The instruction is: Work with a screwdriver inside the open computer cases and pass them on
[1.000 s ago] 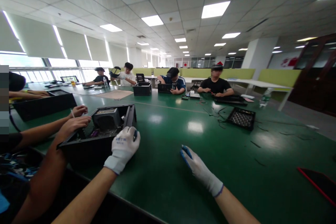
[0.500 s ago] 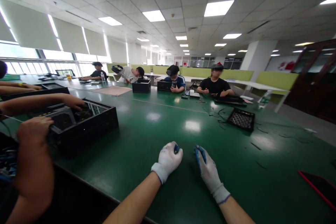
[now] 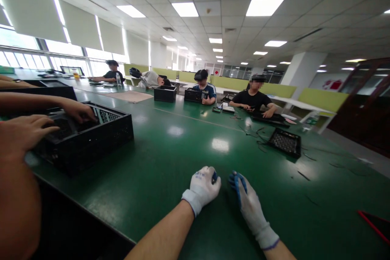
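In the head view both my hands wear white gloves with blue palms, low over the green table [image 3: 170,150]. My left hand [image 3: 204,185] is closed, its fingers curled round toward the thumb. A dark gap shows inside the curl, and I cannot make out whether anything is held there. To its right, a short way apart, my right hand [image 3: 248,199] is open. Its fingers stretch forward, slightly bent, with the blue palm side facing left and nothing visible in it.
At left, a co-worker's hands [image 3: 78,110] reach into a black computer case [image 3: 100,138]. Far right lie a black perforated tray [image 3: 284,142], loose dark strips [image 3: 304,176] and a red-edged object [image 3: 373,227]. Several people sit across the table with smaller black cases [image 3: 165,94].
My view has shifted slightly. My hands keep nearly the same pose, the right fingers a little more bent. The co-worker's nearer hand at left has lifted off the case's edge, fingers now spread.
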A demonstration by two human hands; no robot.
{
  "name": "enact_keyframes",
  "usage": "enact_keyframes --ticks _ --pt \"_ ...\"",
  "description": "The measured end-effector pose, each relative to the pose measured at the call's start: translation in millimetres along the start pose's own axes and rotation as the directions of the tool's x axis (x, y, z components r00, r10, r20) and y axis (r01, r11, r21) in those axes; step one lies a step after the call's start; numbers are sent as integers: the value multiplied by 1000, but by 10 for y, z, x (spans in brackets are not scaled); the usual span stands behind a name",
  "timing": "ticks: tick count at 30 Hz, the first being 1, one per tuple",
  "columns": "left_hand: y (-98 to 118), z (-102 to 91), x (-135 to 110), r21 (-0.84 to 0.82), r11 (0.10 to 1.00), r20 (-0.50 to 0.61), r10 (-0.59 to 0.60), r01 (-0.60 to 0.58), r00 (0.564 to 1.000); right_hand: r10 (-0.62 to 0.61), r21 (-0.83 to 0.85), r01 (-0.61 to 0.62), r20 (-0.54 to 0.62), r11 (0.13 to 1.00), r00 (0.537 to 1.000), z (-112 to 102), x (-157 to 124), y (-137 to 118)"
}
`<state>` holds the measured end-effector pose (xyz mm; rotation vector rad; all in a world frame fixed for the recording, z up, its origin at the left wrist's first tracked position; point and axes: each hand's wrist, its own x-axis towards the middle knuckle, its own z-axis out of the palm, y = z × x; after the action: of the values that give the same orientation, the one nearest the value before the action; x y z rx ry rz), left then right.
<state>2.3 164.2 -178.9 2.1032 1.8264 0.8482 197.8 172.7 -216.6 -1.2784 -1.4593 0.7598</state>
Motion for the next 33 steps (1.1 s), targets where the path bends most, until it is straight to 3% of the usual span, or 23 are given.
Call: enact_keyframes --ticks 4,12,33 --pt "19 -6 2 -6 1000 15 24 -24 1000 20 33 -22 41 999 999 -16 -10 -8" --pt "2 8 5 -17 999 5 47 -47 999 20 32 -20 -1 999 1000 -2 1 21" --pt "-7 87 -22 -12 997 -50 80 -80 996 -42 63 40 31 997 999 -19 -18 44"
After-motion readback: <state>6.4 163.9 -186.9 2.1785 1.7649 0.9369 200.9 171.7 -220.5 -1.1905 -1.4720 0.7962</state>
